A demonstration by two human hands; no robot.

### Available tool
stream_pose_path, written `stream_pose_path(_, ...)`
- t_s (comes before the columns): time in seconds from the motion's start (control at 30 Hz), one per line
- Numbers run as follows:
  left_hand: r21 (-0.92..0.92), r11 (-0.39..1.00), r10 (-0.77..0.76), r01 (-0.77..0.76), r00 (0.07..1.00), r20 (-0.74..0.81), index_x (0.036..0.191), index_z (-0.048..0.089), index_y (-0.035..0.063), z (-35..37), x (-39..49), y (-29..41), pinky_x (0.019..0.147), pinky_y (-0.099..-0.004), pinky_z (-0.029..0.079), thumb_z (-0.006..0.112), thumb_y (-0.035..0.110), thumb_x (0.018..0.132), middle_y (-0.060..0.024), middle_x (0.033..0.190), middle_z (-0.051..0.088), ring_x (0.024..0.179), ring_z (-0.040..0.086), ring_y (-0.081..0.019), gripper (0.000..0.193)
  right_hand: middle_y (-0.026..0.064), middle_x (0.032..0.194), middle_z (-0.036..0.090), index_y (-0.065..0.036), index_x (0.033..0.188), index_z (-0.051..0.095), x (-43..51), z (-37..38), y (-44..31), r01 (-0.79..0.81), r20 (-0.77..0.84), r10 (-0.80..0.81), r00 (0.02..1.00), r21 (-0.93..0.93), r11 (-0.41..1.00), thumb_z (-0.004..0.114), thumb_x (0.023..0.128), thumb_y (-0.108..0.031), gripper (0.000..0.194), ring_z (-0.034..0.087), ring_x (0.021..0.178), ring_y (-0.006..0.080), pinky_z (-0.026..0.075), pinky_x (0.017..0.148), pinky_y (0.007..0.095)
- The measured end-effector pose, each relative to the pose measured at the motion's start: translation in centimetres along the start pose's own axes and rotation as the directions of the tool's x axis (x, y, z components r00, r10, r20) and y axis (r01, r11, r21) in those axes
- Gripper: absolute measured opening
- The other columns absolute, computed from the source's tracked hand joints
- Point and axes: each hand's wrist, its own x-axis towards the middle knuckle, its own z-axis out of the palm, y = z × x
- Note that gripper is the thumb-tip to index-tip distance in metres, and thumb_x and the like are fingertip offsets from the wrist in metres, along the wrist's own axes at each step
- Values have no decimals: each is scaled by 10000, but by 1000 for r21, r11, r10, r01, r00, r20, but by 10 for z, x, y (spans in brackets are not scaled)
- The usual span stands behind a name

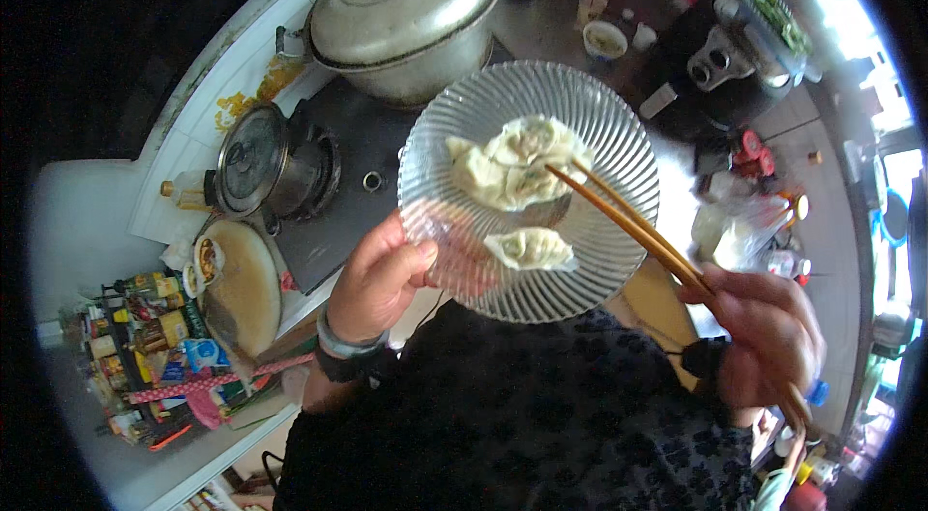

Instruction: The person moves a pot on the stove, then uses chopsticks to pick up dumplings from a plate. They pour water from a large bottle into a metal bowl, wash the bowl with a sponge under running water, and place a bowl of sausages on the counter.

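My left hand (384, 272) grips the left rim of a clear ribbed glass plate (609, 105), its thumb on top. On the plate lies a clump of dumplings (500, 170), pressed against one another. A single dumpling (533, 248) rests apart from them, nearer to me. My right hand (768, 330) holds a pair of wooden chopsticks (638, 235) over the plate's right side. Their tips are at the right part of the clump; whether they pinch a dumpling, I cannot tell.
Behind the plate, a large lidded metal pot (406, 10) stands on the stove. Left of it is a small glass-lidded pot (254, 159). A round chopping board (243, 286) and crowded seasoning bottles (148, 330) lie at left. A black appliance (703, 69) and plastic bags (739, 221) stand at right.
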Motion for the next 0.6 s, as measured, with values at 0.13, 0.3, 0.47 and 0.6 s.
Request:
stream_pose_path(0.13,-14,1000,23,-23,1000,1,1310,468,-84,2,0,-2,850,-455,610,513,226,953,-237,1149,657,985,712,-351,475,232,947,728,59,1045,673,-19,24,44,39,-190,-1,982,196,980,562,977,-118,220,731,900,305,578,785,367)
stream_pose_path(0.3,-35,999,37,-37,999,5,1311,471,-77,0,1,-5,863,-461,606,505,219,971,-231,1167,654,1010,706,-342,452,210,881,720,34,967,665,-35,16,42,-12,-210,69,975,263,965,557,1005,-237,295,736,794,288,580,713,350)
stream_pose_path(0.47,-53,998,40,-38,998,38,1323,469,-66,1,0,-5,878,-466,601,506,216,980,-208,1182,655,1033,702,-324,445,221,984,680,40,970,672,-10,14,48,40,-244,51,968,354,934,558,1019,-303,364,716,793,281,582,706,362)
stream_pose_path(0.6,-31,1000,1,1,998,65,1352,451,-56,0,-2,-3,882,-468,597,484,181,990,-203,1190,656,1046,701,-324,433,232,1094,665,80,973,675,13,10,55,-76,-109,145,983,477,875,588,1001,-269,361,704,968,302,571,837,385)
